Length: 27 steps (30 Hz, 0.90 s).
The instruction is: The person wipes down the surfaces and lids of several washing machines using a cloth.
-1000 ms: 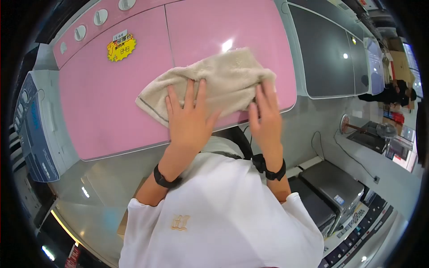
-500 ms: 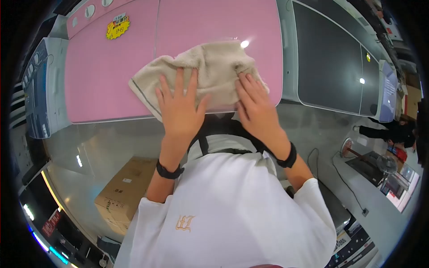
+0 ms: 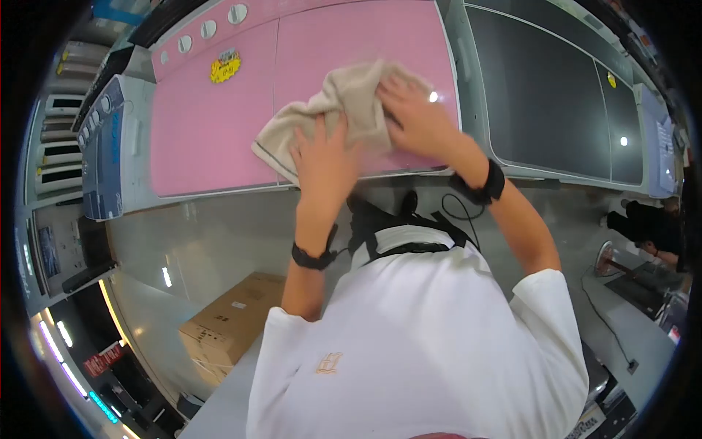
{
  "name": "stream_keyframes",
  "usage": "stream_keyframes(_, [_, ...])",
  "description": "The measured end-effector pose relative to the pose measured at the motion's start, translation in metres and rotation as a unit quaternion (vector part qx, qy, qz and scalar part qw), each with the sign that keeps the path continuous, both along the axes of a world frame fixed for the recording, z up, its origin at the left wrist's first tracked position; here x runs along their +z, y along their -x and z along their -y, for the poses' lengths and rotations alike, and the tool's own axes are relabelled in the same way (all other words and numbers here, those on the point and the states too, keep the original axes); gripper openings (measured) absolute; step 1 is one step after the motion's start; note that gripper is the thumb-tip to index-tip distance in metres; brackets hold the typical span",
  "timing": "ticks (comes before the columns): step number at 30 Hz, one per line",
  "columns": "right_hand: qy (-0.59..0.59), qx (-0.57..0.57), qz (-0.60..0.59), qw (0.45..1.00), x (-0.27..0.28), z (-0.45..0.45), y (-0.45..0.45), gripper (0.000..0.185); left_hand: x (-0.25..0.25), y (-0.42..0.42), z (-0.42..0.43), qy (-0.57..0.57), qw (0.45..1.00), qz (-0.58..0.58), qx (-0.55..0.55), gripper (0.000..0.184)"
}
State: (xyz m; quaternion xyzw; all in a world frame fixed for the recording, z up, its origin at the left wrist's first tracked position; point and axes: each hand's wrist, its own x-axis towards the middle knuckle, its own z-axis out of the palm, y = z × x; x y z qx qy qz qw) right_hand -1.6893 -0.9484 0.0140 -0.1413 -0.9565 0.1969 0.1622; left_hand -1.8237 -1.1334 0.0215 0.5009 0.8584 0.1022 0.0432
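A beige cloth [image 3: 356, 94] with a dark stripe near one edge lies rumpled on the pink lid [image 3: 212, 139] of what looks like a washing machine. My left hand [image 3: 327, 161] rests flat on the cloth's near side, fingers stretched out and apart. On the cloth's right part, my right hand [image 3: 420, 121] presses down with its fingers extended, slightly blurred by motion. Neither hand's fingers wrap round the cloth. Both wrists wear black bands.
White knobs [image 3: 208, 29] and a yellow price tag [image 3: 225, 67] are on the pink machine. A dark-topped machine [image 3: 545, 102] stands to the right, a blue-grey one [image 3: 102, 157] to the left. A cardboard box [image 3: 230, 318] sits on the floor. Another person [image 3: 643, 227] is at far right.
My right hand has moved farther up the lid, away from my body, bunching the cloth's right side. The cloth's left edge has shifted right across the lid. The whole view has shifted too.
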Motion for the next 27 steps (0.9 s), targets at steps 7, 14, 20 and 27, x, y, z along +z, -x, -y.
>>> stream_keyframes(7, [0.066, 0.001, -0.04, 0.997, -0.005, 0.049, -0.079, 0.051, -0.005, -0.047, 0.038, 0.003, 1.0, -0.016, 0.002, 0.072])
stream_keyframes(14, [-0.017, -0.053, -0.051, 0.997, -0.037, -0.05, -0.029, 0.049, -0.023, -0.013, -0.03, -0.041, 0.998, -0.043, -0.011, 0.073])
stream_keyframes(20, [0.065, 0.086, -0.028, 0.994, -0.014, 0.006, -0.056, 0.039, -0.023, -0.048, 0.002, -0.013, 0.997, -0.066, -0.035, 0.074])
stream_keyframes(27, [0.026, 0.009, -0.132, 0.991, -0.036, -0.022, -0.088, 0.029, -0.007, -0.067, 0.022, 0.027, 0.999, -0.034, -0.032, 0.073])
